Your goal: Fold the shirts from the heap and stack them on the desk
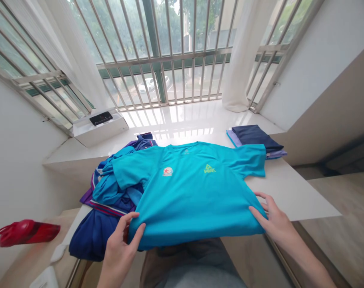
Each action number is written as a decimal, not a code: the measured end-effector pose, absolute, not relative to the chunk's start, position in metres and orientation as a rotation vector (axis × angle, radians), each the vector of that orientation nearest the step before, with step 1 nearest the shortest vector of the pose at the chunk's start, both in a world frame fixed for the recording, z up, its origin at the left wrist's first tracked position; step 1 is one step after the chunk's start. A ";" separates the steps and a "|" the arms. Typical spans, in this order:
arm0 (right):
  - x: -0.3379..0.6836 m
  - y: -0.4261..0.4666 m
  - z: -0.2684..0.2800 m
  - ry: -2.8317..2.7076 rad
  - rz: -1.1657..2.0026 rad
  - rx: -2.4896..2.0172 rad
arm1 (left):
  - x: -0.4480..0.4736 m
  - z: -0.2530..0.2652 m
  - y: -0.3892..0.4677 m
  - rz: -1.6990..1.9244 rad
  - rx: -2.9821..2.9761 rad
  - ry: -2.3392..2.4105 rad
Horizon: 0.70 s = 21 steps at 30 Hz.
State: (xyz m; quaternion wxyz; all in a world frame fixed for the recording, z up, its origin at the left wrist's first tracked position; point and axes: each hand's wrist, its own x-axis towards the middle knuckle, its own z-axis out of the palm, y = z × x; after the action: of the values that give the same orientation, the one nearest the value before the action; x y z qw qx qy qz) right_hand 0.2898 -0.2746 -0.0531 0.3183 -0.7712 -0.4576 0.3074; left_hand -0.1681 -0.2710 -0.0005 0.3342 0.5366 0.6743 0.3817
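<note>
Two hands (121,243), wide apart, pinch teal T-shirt (194,196) at sides.

Bright daylight comes in through the big barred window (182,57). Outside looks pale and washed out. The white desk (290,190) shines near it, with stripes of light and shadow. The low right side is darker. The blue-green T-shirt (194,192) looks pretty clear, but near the edge the red bottle (27,233) looks stretched and blurry.

Left grip (120,245), right grip (275,221) pinching, well apart.
</note>
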 end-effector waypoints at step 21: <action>0.266 -0.194 0.009 -2.012 0.137 -1.805 | -0.175 0.083 -0.132 0.539 2.584 2.009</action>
State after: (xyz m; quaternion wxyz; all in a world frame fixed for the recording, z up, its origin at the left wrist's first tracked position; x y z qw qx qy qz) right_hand 0.2656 -0.1936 0.0093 0.2160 -0.6512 -0.7258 0.0493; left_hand -0.1750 -0.1320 0.0834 -0.0879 0.7760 0.6033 0.1617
